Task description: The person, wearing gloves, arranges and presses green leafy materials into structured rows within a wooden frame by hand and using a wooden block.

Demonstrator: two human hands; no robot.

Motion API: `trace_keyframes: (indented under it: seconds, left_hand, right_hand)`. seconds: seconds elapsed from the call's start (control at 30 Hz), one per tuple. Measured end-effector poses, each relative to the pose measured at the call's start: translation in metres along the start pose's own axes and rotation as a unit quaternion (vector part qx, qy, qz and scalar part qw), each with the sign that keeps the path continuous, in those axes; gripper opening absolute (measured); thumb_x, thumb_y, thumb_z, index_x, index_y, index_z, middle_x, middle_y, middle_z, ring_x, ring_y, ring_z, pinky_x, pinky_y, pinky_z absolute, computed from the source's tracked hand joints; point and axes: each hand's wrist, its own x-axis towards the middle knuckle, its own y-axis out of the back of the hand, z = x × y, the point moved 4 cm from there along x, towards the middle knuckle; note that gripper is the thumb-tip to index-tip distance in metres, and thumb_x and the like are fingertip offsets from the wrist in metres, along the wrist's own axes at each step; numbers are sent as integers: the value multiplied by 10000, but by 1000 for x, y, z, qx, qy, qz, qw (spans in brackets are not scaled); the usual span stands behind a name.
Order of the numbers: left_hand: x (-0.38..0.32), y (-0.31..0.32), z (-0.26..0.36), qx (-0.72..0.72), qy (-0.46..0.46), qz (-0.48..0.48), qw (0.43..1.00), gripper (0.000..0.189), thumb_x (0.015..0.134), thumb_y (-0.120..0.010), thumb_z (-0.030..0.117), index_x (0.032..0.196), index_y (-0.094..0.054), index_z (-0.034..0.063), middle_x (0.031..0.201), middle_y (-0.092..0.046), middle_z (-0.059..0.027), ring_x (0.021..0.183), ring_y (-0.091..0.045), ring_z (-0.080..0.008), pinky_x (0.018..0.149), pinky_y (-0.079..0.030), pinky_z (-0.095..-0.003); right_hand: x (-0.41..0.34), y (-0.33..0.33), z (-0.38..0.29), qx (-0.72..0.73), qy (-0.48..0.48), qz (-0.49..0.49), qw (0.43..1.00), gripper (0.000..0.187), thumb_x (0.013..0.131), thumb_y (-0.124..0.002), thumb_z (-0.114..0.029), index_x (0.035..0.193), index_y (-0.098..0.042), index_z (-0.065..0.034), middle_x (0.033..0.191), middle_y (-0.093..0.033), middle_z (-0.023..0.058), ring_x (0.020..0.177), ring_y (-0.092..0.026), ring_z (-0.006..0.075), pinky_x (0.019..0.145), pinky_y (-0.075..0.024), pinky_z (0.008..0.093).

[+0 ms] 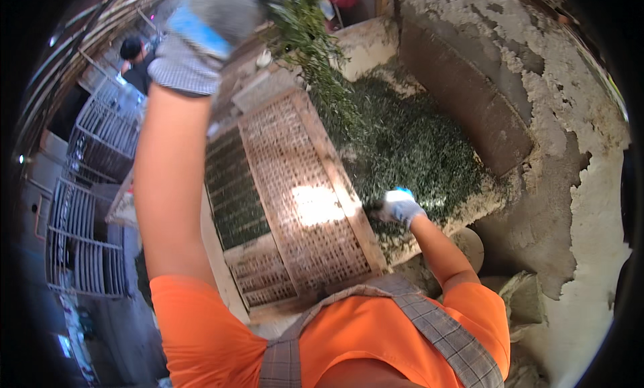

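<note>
My left hand [214,23], in a grey and blue work glove, is raised at the upper left and blurred. Its fingertips meet the top edge beside a bunch of green leafy stems [314,56], which it appears to grip. The stems hang over a heap of small dark green leaves [412,136]. Lower down, my right hand [400,207] reaches the heap's near edge in a pale and blue glove; its blurred dark fingertips hide whether it grasps leaves. Left of the heap lies a wooden-framed panel [307,187] with rows of small openings, partly sunlit. Dark green material [234,187] covers part of its left section.
A low brown slab wall [463,96] bounds the heap at the right, with a flaking plastered surface [553,151] beyond. Metal racks [85,237] stand at the far left. A person in dark clothing [136,66] is behind them. A sack [523,297] is at the lower right.
</note>
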Motion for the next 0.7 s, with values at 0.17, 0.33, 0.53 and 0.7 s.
trace_keyframes:
  seconds: [0.17, 0.33, 0.53, 0.7]
  left_hand:
    - [-128, 1, -105, 316, 101, -28, 943, 437, 1013, -481, 439, 1149, -668, 68, 850, -642, -1, 725, -595, -51, 610, -499, -222]
    - [-392, 64, -270, 17, 489, 35, 872, 356, 967, -568, 409, 996, -701, 80, 686, -561, 30, 564, -488, -55, 489, -387, -225]
    - [-610, 174, -256, 70, 471, 14, 879, 277, 945, -556, 160, 1173, -672, 52, 861, -684, -60, 672, -593, -110, 638, -516, -265]
    - [-695, 295, -135, 209, 519, 232, 795, 335, 887, -700, 309, 1038, -705, 10, 699, -637, -14, 567, -560, -84, 537, -468, -240]
  right_hand:
    - [12, 14, -112, 552, 389, 38, 737, 791, 845, -674, -516, 1443, -418, -67, 1427, -491, 157, 1298, -486, 320, 1110, -378, 411]
    - [57, -68, -146, 907, 238, -80, 337, 669, 1000, -380, -504, 1427, -401, 10, 1385, -519, 140, 1231, -537, 281, 1060, -454, 417]
    - [59, -195, -161, 628, 116, -37, 769, 377, 1034, -391, -171, 1368, -479, -19, 1367, -542, 114, 1209, -554, 253, 1017, -492, 421]
    - [112, -219, -297, 819, -171, -116, 535, 296, 997, -557, -205, 1238, -609, -43, 1170, -668, 108, 1020, -646, 273, 912, -534, 385]
